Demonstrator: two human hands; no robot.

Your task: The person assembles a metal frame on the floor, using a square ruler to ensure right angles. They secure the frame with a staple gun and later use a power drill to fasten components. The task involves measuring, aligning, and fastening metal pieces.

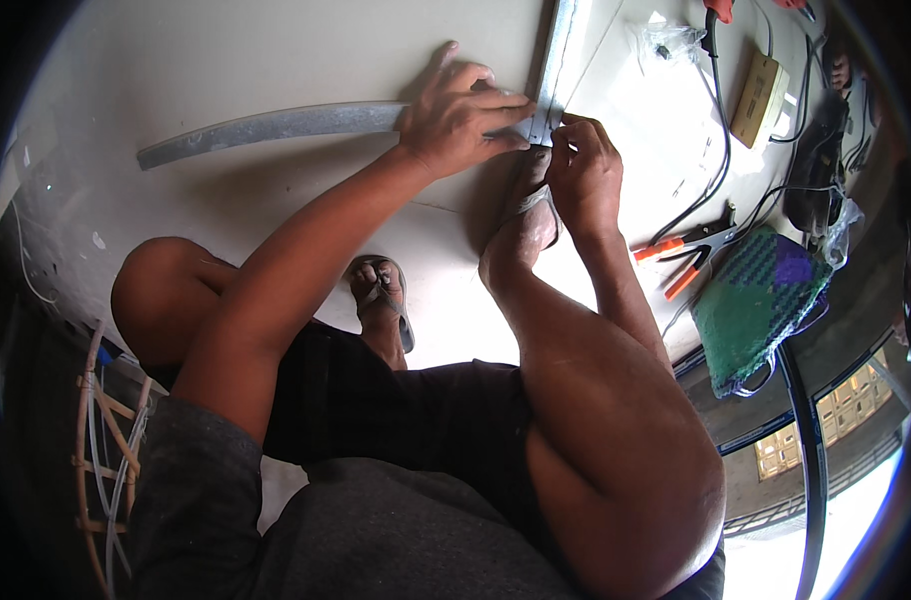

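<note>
A long grey metal bar (276, 125), bowed by the lens, runs across the pale floor and meets a straight metal bar (560, 60) at a corner. My left hand (461, 120) lies over the end of the long bar, thumb and forefinger gripping it near the corner, the other fingers spread. At the other side of the joint, my right hand (588, 170) is closed in a pinch against the corner. Whatever its fingertips may hold is hidden. Just below the corner, my sandalled right foot (531, 215) has its toes close to the metal.
On the right lie an orange-handled clamp (691, 250), black cables (721, 130), a yellowish box (761, 100) and a crumpled clear plastic bag (668, 42). A green woven bag (736, 325) rests nearer me. A wooden slatted frame (111, 450) stands at the lower left.
</note>
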